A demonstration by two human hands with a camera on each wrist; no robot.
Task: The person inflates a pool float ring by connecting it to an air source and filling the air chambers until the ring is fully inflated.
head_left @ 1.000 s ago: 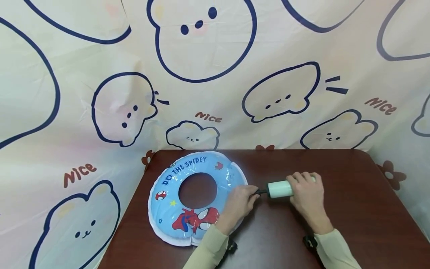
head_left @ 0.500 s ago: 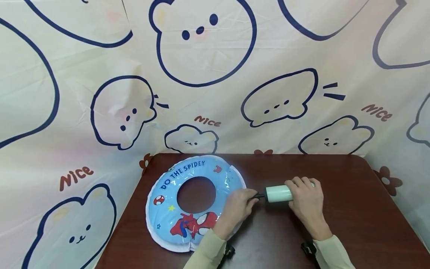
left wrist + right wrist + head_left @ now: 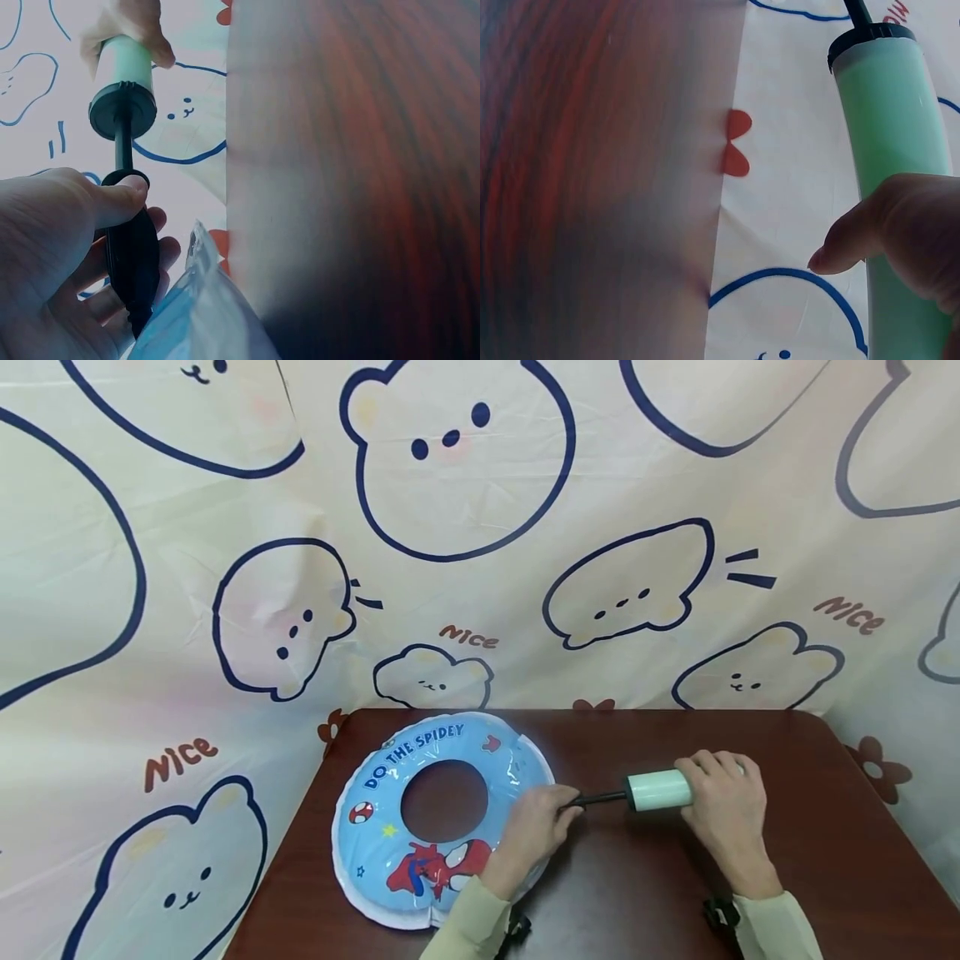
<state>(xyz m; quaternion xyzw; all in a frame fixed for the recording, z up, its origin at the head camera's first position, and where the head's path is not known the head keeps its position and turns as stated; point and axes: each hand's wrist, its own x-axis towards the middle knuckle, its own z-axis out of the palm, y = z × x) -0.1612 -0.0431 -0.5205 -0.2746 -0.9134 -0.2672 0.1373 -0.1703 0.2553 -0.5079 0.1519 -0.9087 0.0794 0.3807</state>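
A blue inflatable swim ring (image 3: 375, 847) with printed cartoon figures lies at the left of the table. At its right edge my left hand (image 3: 531, 831) grips the black handle (image 3: 133, 259) of a hand air pump, thumb on the near side and fingers behind. The handle's tapered lower end meets the clear plastic of the ring in the left wrist view; the joint is partly hidden. My right hand (image 3: 726, 800) is wrapped around the pump's mint-green barrel (image 3: 662, 790). A length of black rod (image 3: 606, 797) shows between handle and barrel.
The dark brown wooden table (image 3: 817, 843) extends around the ring and hands. Behind it hangs a pale cloth (image 3: 517, 610) printed with bear outlines, meeting the table's far edge. A dark wrist strap (image 3: 722, 912) sits at my right sleeve.
My right hand first shifts slightly, then draws the green barrel to the right, baring more of the black rod. My left hand stays at the ring's edge. The head view has tilted a little.
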